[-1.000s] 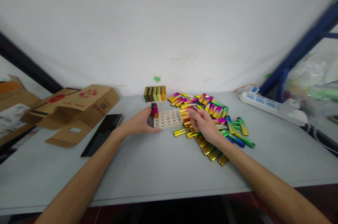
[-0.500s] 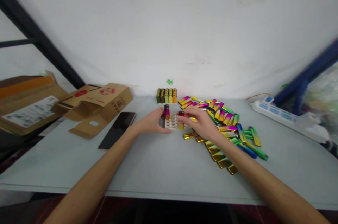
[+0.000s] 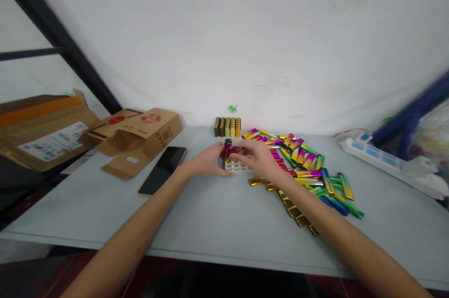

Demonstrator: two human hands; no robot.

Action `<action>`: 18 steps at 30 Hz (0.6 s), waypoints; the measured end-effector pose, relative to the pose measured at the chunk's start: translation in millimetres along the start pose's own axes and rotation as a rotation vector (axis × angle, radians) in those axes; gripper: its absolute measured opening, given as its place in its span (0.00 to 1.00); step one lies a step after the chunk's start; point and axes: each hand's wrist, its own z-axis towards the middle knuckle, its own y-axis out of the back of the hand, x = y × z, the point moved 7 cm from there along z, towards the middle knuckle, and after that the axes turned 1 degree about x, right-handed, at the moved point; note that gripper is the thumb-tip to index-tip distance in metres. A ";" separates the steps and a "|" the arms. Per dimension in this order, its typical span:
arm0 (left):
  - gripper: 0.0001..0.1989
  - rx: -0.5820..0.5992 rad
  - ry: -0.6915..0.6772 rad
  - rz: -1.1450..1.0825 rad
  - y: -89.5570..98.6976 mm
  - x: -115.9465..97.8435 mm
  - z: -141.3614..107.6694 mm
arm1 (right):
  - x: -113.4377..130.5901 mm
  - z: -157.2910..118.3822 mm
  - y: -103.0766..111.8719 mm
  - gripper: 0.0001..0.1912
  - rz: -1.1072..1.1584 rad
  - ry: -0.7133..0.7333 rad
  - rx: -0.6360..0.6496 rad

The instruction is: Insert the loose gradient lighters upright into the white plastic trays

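A white tray with rows of holes (image 3: 238, 166) lies on the table between my hands. One lighter with a dark top and a magenta-to-yellow body (image 3: 228, 145) stands upright at the tray's left end. My left hand (image 3: 209, 160) curves around that end, its thumb along the tray's front edge and its fingers by the standing lighter. Between the fingertips of my right hand (image 3: 257, 155) is a second lighter (image 3: 235, 150), held over the tray right beside the first. Its lower part is hidden by my fingers. Several shiny colourful lighters (image 3: 308, 160) lie in a pile to the right.
Behind the tray, a filled block of lighters (image 3: 228, 127) stands near the wall. On the left are a black phone (image 3: 163, 170), an opened cardboard box (image 3: 154, 132) and a brown parcel with a label (image 3: 45, 139). A white power strip (image 3: 393, 163) lies at the right.
My right hand has brought its lighter leftward, up against the standing one. My left hand keeps its place at the tray. The whole view has shifted slightly.
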 end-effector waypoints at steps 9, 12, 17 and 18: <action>0.41 -0.029 -0.016 -0.020 0.0 3.6 0.7 | 20.3 19.6 -3.9 0.06 -0.205 0.015 0.226; 0.41 -0.021 -0.034 -0.008 0.8 -1.3 0.1 | 17.6 19.2 -3.7 0.15 -0.212 -0.081 0.100; 0.38 -0.026 -0.015 -0.017 1.7 -2.3 -1.4 | 12.6 11.3 -7.5 0.16 -0.289 -0.104 0.034; 0.38 -0.025 -0.007 -0.015 1.6 -1.4 -1.4 | 12.5 10.4 -8.0 0.17 -0.309 -0.091 0.045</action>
